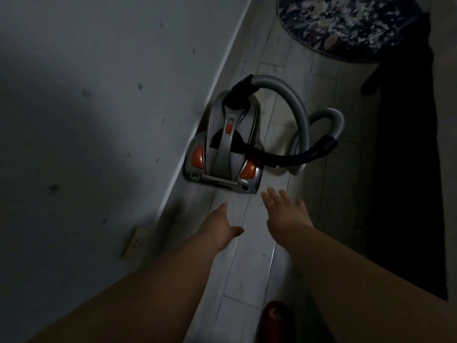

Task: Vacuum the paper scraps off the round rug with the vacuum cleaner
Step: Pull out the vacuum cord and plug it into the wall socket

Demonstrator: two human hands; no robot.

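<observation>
Both hands reach toward the vacuum cleaner point(222, 144); the rug is not yet cleaned.

The machine sits mid-frame on the floor point(249, 256), tight against the wall point(99, 95) on its left, its grey hose point(300, 112) looped to the right. The round rug point(346, 28), flecked with pale paper scraps point(385, 38), lies at the upper right. My left hand point(217, 226) and right hand point(284, 209) hover just below the machine, fingers spread, holding nothing. I judge the looped hose could snag or pull the body into the wall. Only a narrow strip of floor runs toward the rug.
</observation>
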